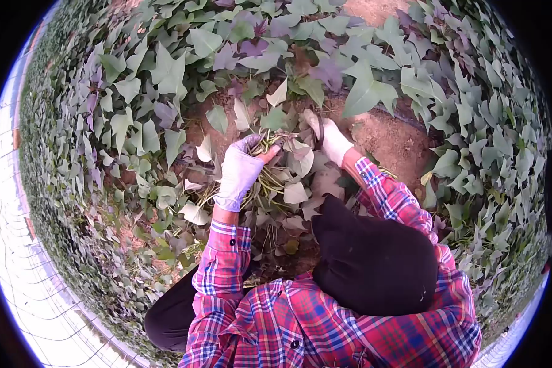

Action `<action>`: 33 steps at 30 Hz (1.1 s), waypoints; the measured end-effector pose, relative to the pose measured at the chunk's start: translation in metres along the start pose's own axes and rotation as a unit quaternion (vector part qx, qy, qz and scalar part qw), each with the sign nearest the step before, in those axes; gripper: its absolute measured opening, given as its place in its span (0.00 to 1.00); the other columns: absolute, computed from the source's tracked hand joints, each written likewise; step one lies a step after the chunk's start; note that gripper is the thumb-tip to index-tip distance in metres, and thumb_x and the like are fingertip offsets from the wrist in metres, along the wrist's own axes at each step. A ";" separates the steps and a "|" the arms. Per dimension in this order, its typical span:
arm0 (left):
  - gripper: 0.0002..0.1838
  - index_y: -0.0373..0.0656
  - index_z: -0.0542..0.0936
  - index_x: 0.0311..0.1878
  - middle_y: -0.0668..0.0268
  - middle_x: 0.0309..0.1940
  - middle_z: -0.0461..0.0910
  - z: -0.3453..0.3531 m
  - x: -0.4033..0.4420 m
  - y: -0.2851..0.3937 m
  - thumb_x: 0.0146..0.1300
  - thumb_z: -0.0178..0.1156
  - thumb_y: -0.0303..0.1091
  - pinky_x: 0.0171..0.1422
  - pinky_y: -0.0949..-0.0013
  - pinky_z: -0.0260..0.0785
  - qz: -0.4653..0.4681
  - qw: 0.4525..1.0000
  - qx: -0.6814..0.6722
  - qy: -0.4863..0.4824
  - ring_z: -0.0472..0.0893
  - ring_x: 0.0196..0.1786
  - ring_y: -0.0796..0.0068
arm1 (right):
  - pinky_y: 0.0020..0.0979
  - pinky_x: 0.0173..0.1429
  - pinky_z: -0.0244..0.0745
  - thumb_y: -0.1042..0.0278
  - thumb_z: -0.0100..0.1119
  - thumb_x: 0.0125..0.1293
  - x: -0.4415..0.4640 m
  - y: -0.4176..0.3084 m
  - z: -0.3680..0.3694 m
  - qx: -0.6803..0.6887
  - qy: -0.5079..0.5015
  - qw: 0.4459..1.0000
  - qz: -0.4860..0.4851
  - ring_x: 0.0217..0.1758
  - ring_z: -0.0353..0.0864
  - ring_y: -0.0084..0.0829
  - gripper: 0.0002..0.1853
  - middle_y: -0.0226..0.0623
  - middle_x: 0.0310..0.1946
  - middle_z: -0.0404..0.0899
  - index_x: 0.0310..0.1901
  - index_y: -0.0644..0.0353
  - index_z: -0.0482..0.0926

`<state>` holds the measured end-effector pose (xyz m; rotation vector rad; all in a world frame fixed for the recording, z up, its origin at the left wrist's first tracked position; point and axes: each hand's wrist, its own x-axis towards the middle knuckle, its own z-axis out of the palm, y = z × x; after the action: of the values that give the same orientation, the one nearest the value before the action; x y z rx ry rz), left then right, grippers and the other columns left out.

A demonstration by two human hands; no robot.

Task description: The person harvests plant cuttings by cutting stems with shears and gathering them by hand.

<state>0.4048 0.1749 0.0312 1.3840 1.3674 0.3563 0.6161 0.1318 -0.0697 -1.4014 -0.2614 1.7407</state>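
Note:
My left hand (239, 167), in a pale work glove with the thumb tip bare, is closed around a bundle of leafy vine stems (267, 184). Pale undersides of leaves and long green stalks hang below the fist. Just to the right, my gloved right hand (332, 140) is closed on a thin dark curved tool (320, 131), perhaps a sickle; most of it is hidden by the glove. It is close to the bundle's right side, above a patch of soil. Whether the tool touches the stems I cannot tell.
Dense green and purple-tinged vines (165, 73) spread all around. Bare brown soil (392, 144) shows to the right of my hands. A dark-covered knee (377, 260) rises close below my right forearm. A wire fence (30, 282) runs along the far left.

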 end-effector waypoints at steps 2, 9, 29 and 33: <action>0.23 0.33 0.79 0.50 0.62 0.39 0.83 0.003 0.014 0.031 0.52 0.70 0.34 0.49 0.75 0.70 0.041 0.999 -0.023 -0.021 0.79 0.41 0.80 | 0.27 0.39 0.69 0.49 0.50 0.68 0.059 0.033 -0.016 -0.231 0.021 0.970 -0.077 0.32 0.74 0.24 0.23 0.35 0.29 0.79 0.45 0.65 0.79; 0.34 0.37 0.72 0.59 0.49 0.46 0.80 -0.009 0.144 -0.013 0.52 0.67 0.46 0.54 0.63 0.70 0.096 0.953 0.286 -0.008 0.80 0.49 0.55 | 0.29 0.26 0.70 0.47 0.53 0.66 0.023 0.006 -0.033 -0.390 0.057 0.915 -0.089 0.20 0.78 0.27 0.25 0.44 0.25 0.79 0.45 0.67 0.78; 0.20 0.34 0.78 0.44 0.55 0.40 0.82 -0.033 0.148 -0.062 0.54 0.65 0.40 0.50 0.66 0.69 0.152 0.950 0.272 -0.015 0.80 0.43 0.60 | 0.28 0.23 0.60 0.32 0.50 0.61 -0.004 -0.002 -0.046 -0.418 0.054 0.907 0.006 0.16 0.66 0.22 0.34 0.28 0.11 0.67 0.26 0.64 0.78; 0.26 0.31 0.76 0.50 0.55 0.45 0.81 -0.034 0.144 -0.051 0.53 0.68 0.40 0.54 0.67 0.68 0.109 0.973 0.197 -0.052 0.79 0.47 0.67 | 0.38 0.31 0.68 0.27 0.48 0.57 -0.014 0.000 -0.039 -0.479 0.068 0.875 -0.022 0.18 0.74 0.34 0.41 0.40 0.09 0.68 0.19 0.69 0.77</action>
<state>0.3927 0.2976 -0.0644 1.8633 1.2448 0.1545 0.6502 0.1090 -0.0736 -2.1593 -1.1887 1.4898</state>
